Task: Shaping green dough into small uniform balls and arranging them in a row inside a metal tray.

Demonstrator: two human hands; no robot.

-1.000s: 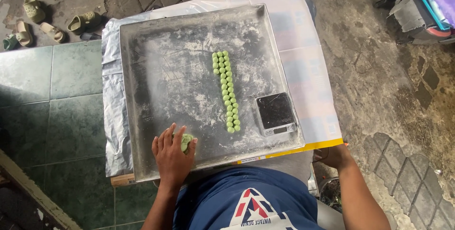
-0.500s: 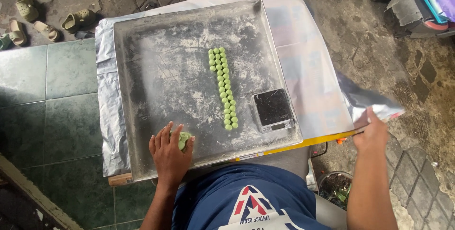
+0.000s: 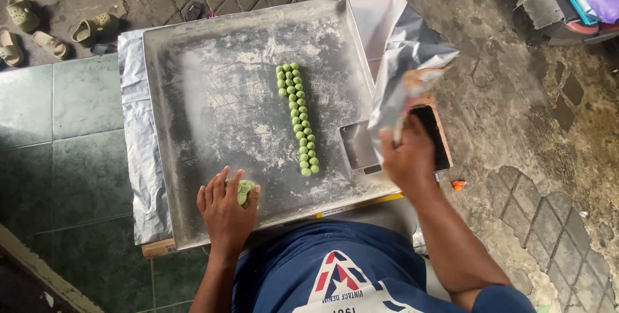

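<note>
- One big metal tray (image 3: 193, 94), dusted with flour, sits on a table covered with a silvery sheet (image 3: 138, 139).
- In the tray, small green dough balls (image 3: 298, 118) lie in a double row running from the middle toward the near edge; roughly thirty, too small to count exactly.
- One larger lump of green dough (image 3: 245, 190) lies near the tray's near edge.
- The left hand (image 3: 225, 206) rests palm-down on the tray, fingers cupped over that lump.
- The right hand (image 3: 407, 158) is clamped on a lifted corner of the silvery sheet at the tray's right side.
- One small scale (image 3: 361, 148) sits at the tray's right near corner, partly hidden by the sheet.
- Four sandals (image 3: 58, 32) lie on the floor, far left.
</note>
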